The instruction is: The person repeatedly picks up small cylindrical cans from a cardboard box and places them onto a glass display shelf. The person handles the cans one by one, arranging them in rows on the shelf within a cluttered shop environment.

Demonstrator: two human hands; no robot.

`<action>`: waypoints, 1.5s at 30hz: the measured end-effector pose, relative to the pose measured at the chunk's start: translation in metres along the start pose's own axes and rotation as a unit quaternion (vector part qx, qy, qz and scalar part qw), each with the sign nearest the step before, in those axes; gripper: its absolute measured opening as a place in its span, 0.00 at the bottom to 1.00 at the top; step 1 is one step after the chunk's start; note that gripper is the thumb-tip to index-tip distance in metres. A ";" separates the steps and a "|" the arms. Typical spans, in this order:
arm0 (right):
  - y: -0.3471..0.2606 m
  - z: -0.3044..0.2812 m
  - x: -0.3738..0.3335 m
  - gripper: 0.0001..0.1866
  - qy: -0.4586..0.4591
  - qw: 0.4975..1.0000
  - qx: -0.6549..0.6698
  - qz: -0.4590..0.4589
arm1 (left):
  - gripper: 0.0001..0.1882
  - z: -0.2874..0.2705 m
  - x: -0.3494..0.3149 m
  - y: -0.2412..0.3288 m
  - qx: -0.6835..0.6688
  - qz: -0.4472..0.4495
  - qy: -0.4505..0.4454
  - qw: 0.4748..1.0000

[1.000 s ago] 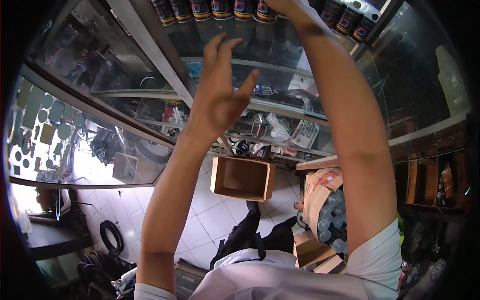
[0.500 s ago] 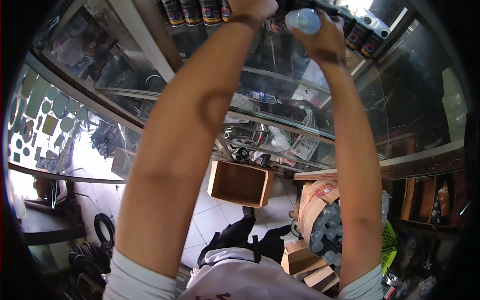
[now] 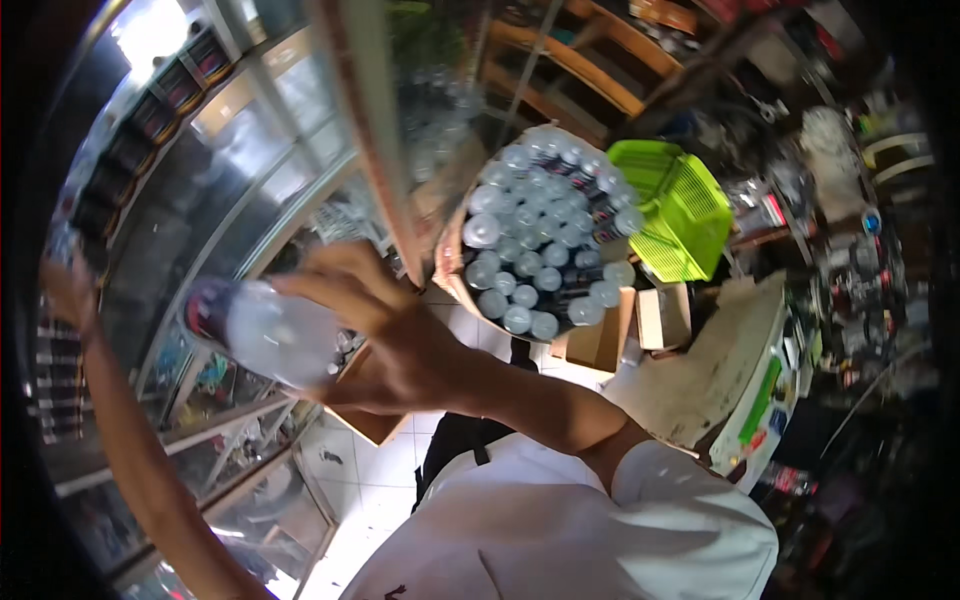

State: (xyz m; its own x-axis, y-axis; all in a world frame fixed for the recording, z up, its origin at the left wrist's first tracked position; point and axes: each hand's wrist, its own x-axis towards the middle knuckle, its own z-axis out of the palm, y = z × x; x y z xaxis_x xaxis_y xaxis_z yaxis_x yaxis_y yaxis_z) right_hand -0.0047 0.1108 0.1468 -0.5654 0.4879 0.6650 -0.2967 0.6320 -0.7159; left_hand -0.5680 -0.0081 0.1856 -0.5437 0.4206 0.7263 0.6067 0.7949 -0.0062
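Observation:
In my right hand is a spray can with a big cloudy clear cap. My fingers and thumb grip it by the cap end, and motion smears it. At the far left, my left hand reaches up to the glass shelf, beside a row of dark cans. Its fingers are too blurred to show what they touch. To the right of the held can stands a large cardboard box packed with several capped spray cans.
A lime-green plastic basket sits right of the box. Small open cartons lie below it. The glass cabinet's upright post stands between shelf and box. Another brown box rests on the tiled floor under my right forearm.
My view has swung to the right, toward the box of cans. My right hand has come away from the shelf with the spray can; my left hand remains up by the shelf.

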 end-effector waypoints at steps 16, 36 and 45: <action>0.104 -0.390 -0.242 0.28 0.266 0.822 -0.356 0.357 | 0.31 -0.256 -0.180 0.190 -0.247 0.006 0.108 0.963; 0.254 -0.407 -0.355 0.59 0.025 0.669 -0.392 0.632 | 0.43 -0.280 -0.383 0.502 -0.453 -0.104 -0.231 0.855; 0.221 -0.429 -0.373 0.50 0.069 0.758 -0.350 0.545 | 0.37 -0.174 -0.456 0.574 -0.389 0.023 -0.305 0.869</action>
State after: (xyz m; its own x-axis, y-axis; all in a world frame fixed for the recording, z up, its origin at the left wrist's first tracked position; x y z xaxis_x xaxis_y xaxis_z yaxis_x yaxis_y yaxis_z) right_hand 0.4708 0.3268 -0.1678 -0.0803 0.9782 -0.1914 0.7985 -0.0518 -0.5998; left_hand 0.1292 0.1803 -0.0294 -0.5701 0.7868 0.2365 0.7155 0.3340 0.6136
